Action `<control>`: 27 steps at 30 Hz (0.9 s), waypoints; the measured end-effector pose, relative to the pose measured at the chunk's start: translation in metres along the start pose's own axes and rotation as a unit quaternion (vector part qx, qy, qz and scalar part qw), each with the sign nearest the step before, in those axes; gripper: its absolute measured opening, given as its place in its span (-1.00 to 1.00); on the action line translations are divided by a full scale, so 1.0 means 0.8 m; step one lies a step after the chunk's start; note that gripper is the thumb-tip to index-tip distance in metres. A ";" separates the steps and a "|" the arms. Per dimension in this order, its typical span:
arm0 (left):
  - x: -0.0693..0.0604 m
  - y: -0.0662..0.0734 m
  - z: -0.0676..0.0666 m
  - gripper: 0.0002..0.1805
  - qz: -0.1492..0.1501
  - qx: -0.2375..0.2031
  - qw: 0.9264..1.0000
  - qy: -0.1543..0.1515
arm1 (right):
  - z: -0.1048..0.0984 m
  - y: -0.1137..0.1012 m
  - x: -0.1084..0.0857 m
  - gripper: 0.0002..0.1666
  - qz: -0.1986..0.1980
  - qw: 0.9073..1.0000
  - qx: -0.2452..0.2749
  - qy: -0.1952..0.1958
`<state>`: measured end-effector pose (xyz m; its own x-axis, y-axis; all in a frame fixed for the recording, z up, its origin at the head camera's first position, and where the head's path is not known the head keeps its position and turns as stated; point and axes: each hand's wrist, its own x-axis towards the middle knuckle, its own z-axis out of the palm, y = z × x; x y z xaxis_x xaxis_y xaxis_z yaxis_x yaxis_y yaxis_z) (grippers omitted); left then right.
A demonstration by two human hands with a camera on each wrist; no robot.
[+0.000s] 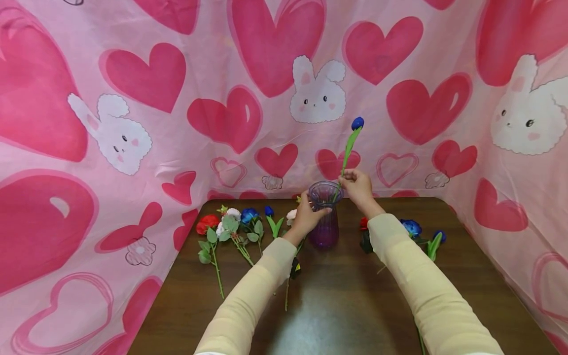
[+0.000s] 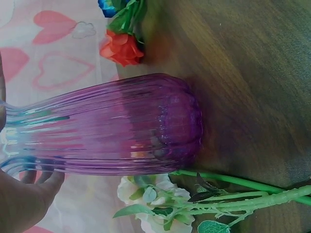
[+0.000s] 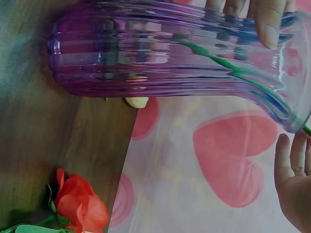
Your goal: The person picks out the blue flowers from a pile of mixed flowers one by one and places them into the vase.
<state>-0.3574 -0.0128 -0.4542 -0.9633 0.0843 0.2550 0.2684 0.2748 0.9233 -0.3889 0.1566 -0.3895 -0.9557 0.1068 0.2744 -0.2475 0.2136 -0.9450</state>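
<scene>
A purple ribbed glass vase (image 1: 324,231) (image 2: 141,126) (image 3: 160,53) stands upright on the table. The left hand (image 1: 307,215) (image 2: 29,196) (image 3: 252,17) grips its neck from the left, thumb across the front. At the rim's right side the right hand (image 1: 358,188) (image 3: 294,182) pinches the green stem of a blue tulip (image 1: 357,123) between thumb and fingers. The tulip's bloom points up above the hand, and the stem's lower end (image 3: 209,54) slants down inside the vase, showing through the glass.
On the table (image 1: 337,305), left of the vase, lie a red rose (image 1: 207,224), pink-white flowers, a blue rose (image 1: 250,216) and a blue tulip (image 1: 268,211). Right of it are a red rose (image 3: 80,206), a blue rose (image 1: 411,227) and another tulip (image 1: 434,245). Heart-print cloth (image 1: 381,44) hangs behind.
</scene>
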 end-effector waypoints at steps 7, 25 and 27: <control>0.001 -0.001 0.000 -0.17 0.004 -0.005 1.000 0.000 | 0.001 0.009 -0.001 -0.68 0.006 0.998 -0.068 0.005; 0.001 -0.003 0.000 -0.16 0.000 -0.007 1.000 -0.003 | 0.011 0.013 -0.006 -0.70 0.037 0.994 -0.102 -0.029; 0.001 -0.003 0.000 -0.16 -0.001 -0.007 1.000 -0.002 | 0.012 0.013 -0.005 -0.69 0.043 0.993 -0.100 -0.041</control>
<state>-0.3585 -0.0136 -0.4561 -0.9637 0.0884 0.2520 0.2666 0.2608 0.9279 -0.3889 0.1490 -0.4019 -0.9836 0.0556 0.1716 -0.1360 0.3964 -0.9079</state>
